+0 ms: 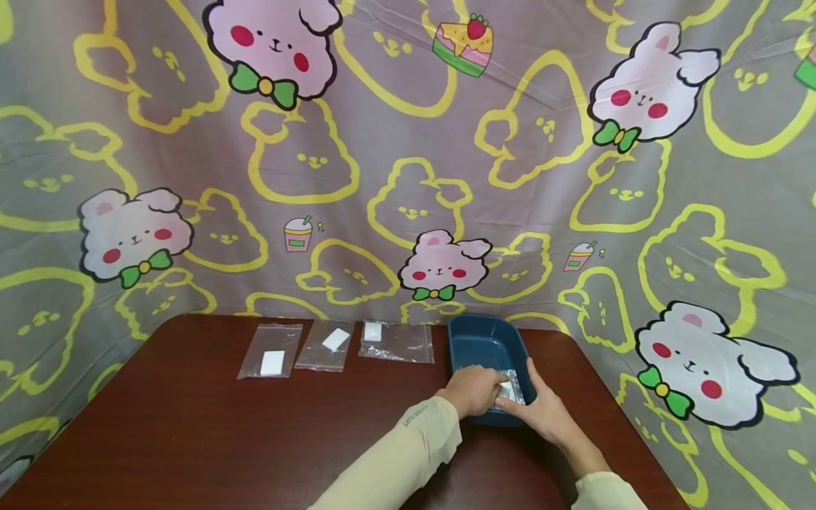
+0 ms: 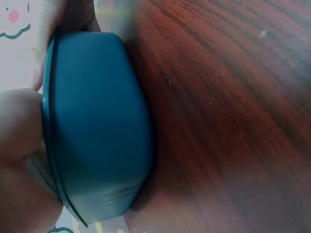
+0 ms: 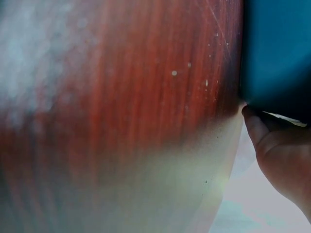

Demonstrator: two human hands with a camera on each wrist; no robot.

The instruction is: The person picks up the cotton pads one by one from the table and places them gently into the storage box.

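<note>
Over the near part of a dark blue plastic basin (image 1: 487, 327), my left hand (image 1: 470, 391) reaches in with curled fingers. Those fingers pinch a small clear zip bag (image 1: 515, 394) with a white piece in it, inside the basin. My right hand (image 1: 550, 411) holds the basin's right rim, its thumb over the inside beside the bag and its fingers along the outer side. The left wrist view shows the basin's outer wall (image 2: 97, 121) with both hands at the rim. In the right wrist view, a fingertip of the right hand (image 3: 286, 160) meets the basin's lower corner.
Left of the basin, three clear bags lie along the back of the brown table (image 1: 210, 425): a left bag (image 1: 287, 340), a middle bag (image 1: 312, 354) and a right bag (image 1: 404, 343). Each contains a white rectangular piece. A patterned curtain (image 1: 382, 212) hangs behind the table and at its sides.
</note>
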